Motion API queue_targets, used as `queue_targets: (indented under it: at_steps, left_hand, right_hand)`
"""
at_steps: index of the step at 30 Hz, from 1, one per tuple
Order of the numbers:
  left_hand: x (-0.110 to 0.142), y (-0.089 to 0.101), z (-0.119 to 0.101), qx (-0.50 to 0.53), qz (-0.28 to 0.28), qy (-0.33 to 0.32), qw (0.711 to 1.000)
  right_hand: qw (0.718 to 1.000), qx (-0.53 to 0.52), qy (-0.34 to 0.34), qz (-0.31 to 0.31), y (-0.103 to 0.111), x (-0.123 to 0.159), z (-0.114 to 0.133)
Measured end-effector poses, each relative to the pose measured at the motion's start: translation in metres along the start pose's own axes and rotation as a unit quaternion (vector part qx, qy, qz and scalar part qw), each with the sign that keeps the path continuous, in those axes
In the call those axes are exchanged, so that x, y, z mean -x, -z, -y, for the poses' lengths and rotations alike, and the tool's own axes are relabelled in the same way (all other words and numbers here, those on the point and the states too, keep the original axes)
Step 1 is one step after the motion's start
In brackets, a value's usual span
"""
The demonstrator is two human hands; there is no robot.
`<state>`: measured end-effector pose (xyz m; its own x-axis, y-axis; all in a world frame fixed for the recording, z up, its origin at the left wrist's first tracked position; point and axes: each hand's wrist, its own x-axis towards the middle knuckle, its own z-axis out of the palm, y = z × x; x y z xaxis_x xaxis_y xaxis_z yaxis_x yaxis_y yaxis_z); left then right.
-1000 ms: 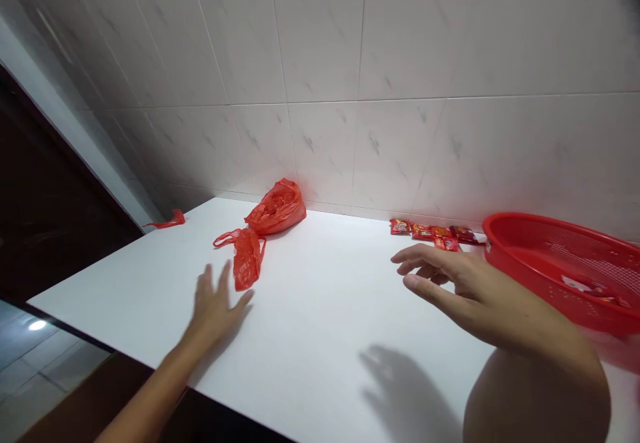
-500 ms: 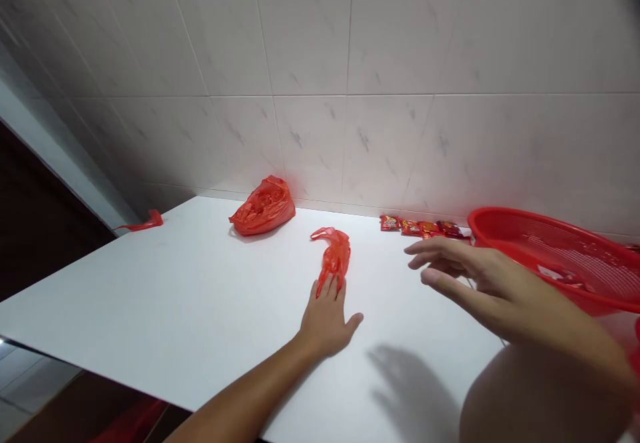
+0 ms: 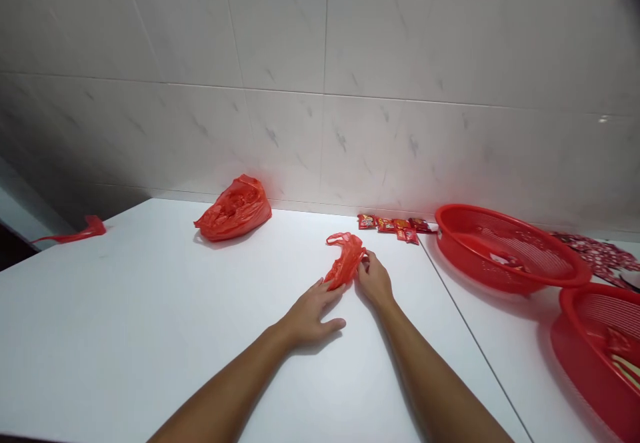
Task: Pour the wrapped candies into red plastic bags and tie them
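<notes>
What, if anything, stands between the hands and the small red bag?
Nothing visible: the left hand touches the small red bag at its near end, and the right hand is at its right edge.

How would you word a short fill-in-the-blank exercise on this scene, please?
The left hand and right hand are both at a crumpled red plastic ____.
The bulkier red bag lies to the ____ of both hands.
The small packets lie near the tiled ____.
The number of red baskets at the right is ____.

Missing words: bag; left; wall; two.
</notes>
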<state>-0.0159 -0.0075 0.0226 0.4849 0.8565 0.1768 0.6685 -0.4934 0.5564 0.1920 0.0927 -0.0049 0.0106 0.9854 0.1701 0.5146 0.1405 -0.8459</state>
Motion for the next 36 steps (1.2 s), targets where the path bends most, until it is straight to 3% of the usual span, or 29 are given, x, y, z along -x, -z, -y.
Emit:
queue_targets:
  at_steps: [2, 5, 9, 11, 16, 20, 24, 26, 28, 32, 34, 36]
  left_hand:
    - [-0.003, 0.008, 0.0, 0.008, 0.002, -0.016, 1.0]
    - [-0.006, 0.017, -0.001, -0.019, 0.025, -0.036, 0.999]
    - [-0.006, 0.017, 0.001, -0.039, 0.044, -0.058, 0.997]
    - [-0.006, 0.014, 0.006, -0.056, 0.034, -0.032, 0.997]
    - [-0.01, 0.007, 0.027, -0.097, -0.063, 0.098, 0.988]
    - [-0.014, 0.008, 0.038, -0.051, -0.127, 0.131, 0.982]
    - [-0.017, 0.015, 0.04, 0.043, -0.269, 0.184, 0.944]
    - [-0.016, 0.017, 0.038, 0.101, -0.321, 0.191, 0.922]
    - [-0.015, 0.015, 0.033, 0.129, -0.326, 0.153, 0.924]
    - [-0.014, 0.002, 0.019, 0.122, -0.293, 0.078, 0.945]
    - [-0.015, -0.001, 0.015, 0.113, -0.299, 0.093, 0.943]
    - [-0.016, 0.001, 0.015, 0.099, -0.323, 0.126, 0.933]
  right_hand:
    - [0.99, -0.143, -0.021, -0.006, 0.004, -0.007, -0.007]
    - [0.942, -0.334, -0.028, 0.016, 0.013, -0.021, -0.016]
    - [0.927, -0.375, -0.023, 0.011, 0.016, -0.03, -0.026]
    - [0.923, -0.383, -0.026, -0.009, 0.015, -0.031, -0.029]
    - [0.924, -0.378, -0.023, -0.041, 0.012, -0.03, -0.028]
    - [0.929, -0.355, -0.033, -0.099, 0.016, -0.021, -0.016]
    - [0.931, -0.315, 0.007, -0.182, 0.021, -0.004, -0.002]
    - [0.951, -0.256, 0.067, -0.157, 0.019, 0.008, 0.004]
    - [0.968, -0.186, 0.145, -0.084, 0.013, 0.018, 0.01]
    - [0.953, -0.115, 0.273, 0.059, -0.002, 0.03, 0.022]
    - [0.945, -0.102, 0.302, 0.067, -0.004, 0.03, 0.024]
    - [0.949, -0.098, 0.299, 0.009, -0.001, 0.027, 0.023]
